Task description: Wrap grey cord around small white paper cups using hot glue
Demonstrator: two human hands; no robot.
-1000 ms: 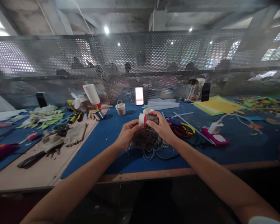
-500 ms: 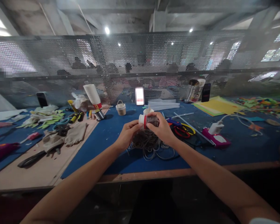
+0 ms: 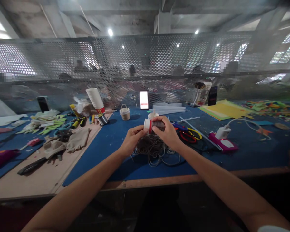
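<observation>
A paper cup [image 3: 147, 124] with a white rim end and a red band lies sideways between my two hands, above the table. Its body is dark brownish grey, perhaps wrapped in cord, and partly covered by fingers. My left hand [image 3: 132, 138] pinches the white rim end from the left. Around the dark body curl the fingers of my right hand [image 3: 168, 132], thumb on the near side. Just below lies a tangled heap of grey-brown cord [image 3: 152, 150]. Behind the held cup stands another small white cup [image 3: 152, 114], partly hidden.
A small handled basket [image 3: 125, 112], a leaning stack of paper cups [image 3: 95, 99] and a lit phone [image 3: 144, 100] stand farther back. Scissors [image 3: 188, 136] and a magenta device with a white plug [image 3: 223, 141] lie right. Work gloves [image 3: 77, 140] lie left. A perforated metal screen [image 3: 157, 61] rises behind.
Both hands hold the cup in nearly the same pose. The whole view has shifted very slightly; nothing else has visibly moved.
</observation>
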